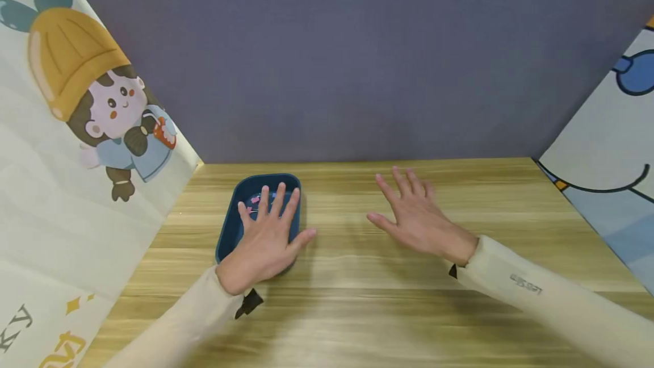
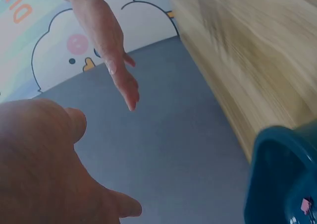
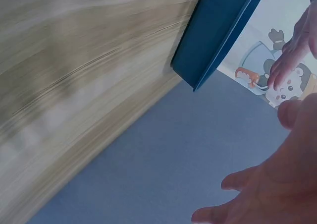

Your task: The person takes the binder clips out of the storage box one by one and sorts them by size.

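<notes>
In the head view my left hand (image 1: 268,240) is held over a dark blue tray (image 1: 232,226), fingers spread and straight, holding nothing. Small pink pieces (image 1: 255,200) and other tiny bits lie inside the tray, partly hidden behind those fingers. My right hand (image 1: 419,217) hovers over the wooden table to the right of the tray, its fingers also spread, with nothing in it. The left wrist view shows the tray's corner (image 2: 277,135) at lower right, with a small pink piece (image 2: 305,205) in it. From the right wrist, the tray's side wall (image 3: 208,35) appears beyond the table.
The wood-grain table (image 1: 347,300) ends at a grey-blue back panel (image 1: 357,61). A white sheet with a cartoon figure (image 1: 117,101) stands along the left, and another printed sheet (image 1: 603,146) borders the right.
</notes>
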Available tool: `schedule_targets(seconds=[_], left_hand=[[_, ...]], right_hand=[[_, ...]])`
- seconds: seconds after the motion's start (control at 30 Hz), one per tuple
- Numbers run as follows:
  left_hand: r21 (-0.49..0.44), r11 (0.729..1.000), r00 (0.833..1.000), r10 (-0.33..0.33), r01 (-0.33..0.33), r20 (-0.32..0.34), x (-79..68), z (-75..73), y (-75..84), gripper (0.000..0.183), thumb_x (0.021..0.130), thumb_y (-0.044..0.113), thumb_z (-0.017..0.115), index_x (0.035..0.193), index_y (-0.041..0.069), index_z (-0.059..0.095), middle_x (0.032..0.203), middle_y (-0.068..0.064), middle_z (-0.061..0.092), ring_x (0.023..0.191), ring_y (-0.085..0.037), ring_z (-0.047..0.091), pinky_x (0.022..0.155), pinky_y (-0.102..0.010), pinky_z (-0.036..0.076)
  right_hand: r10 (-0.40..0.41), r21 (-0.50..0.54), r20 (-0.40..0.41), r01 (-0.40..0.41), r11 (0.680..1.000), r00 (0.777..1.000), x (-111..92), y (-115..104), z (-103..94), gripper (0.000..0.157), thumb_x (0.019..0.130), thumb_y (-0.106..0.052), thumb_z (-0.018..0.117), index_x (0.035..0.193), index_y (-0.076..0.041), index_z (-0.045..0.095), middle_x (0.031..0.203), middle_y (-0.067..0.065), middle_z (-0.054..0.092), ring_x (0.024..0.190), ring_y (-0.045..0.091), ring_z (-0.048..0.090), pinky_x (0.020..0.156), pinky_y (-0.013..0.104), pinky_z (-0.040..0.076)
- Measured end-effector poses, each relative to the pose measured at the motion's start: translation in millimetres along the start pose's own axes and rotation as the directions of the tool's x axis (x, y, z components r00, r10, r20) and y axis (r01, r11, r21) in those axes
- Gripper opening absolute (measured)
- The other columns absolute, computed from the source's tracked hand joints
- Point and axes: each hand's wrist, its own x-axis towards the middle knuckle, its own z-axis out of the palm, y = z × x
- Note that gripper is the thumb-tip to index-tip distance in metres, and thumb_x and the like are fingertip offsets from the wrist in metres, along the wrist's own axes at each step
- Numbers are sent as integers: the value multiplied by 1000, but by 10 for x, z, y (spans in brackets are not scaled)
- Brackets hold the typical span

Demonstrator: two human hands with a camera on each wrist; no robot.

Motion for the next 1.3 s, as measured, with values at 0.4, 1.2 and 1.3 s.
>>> schedule_targets(seconds=[0.4, 1.2, 1.3], left_hand=[[-45, 997, 996, -58, 56, -60, 23, -60, -389, 74, 96, 57, 35, 151, 10, 20, 145, -22, 32, 133, -48, 19, 97, -68, 17], [-221, 943, 959, -272, 249, -78, 52, 147, -1385, 48, 95, 18, 55, 131, -11, 43, 115, -30, 47, 97, -42, 52, 82, -53, 45], [-241, 928, 952, -303, 283, -49, 47, 191, -1473, 47, 95, 18, 54, 132, -10, 42, 113, -29, 48, 93, -39, 54, 79, -51, 47]], right_hand=[[-47, 85, 3, 46, 995, 999, 249, -115, 120, 76, 95, -62, 31, 151, -12, 19, 153, 19, 14, 137, 41, 13, 103, 62, 15], [-206, 278, 3, 197, 940, 979, 673, -484, 491, 61, 96, -49, 47, 142, -9, 41, 145, 15, 32, 133, 28, 27, 105, 46, 28], [-224, 287, 3, 214, 934, 974, 721, -605, 527, 57, 95, -44, 52, 140, -10, 44, 143, 14, 36, 130, 27, 31, 104, 44, 31]])
